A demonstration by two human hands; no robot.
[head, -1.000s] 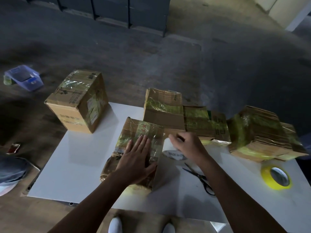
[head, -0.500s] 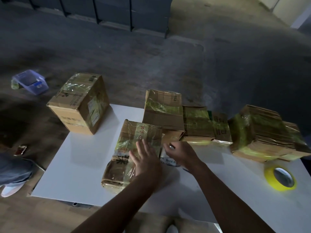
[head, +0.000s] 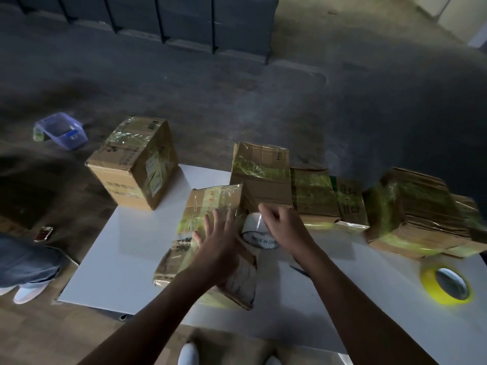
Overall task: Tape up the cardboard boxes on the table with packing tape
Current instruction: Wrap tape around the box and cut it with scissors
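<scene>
The box (head: 210,204) you are working on lies near the middle of the table (head: 131,246), its top already shiny with wrinkled tape. Your left hand (head: 218,241) rests flat on it with the fingers spread. That looks meant to pin the cardboard down so it won't slide or spring open while you pull a strip across.

Just right of the box, touching its side, the white tape roll (head: 257,233) stands on edge. Your right hand (head: 284,227) curls over its far rim, fingertips pinching at the top. You are probably hunting for the loose end, though I can't tell if it has lifted yet. Keeping the roll tight beside the box means a short pull onto the flap.

Farther out, the taped boxes (head: 261,177) sit along the far edge, a squashed pile (head: 411,214) to the right, and a tall box (head: 131,167) on the far left corner. A yellow roll (head: 448,285) waits near right.
</scene>
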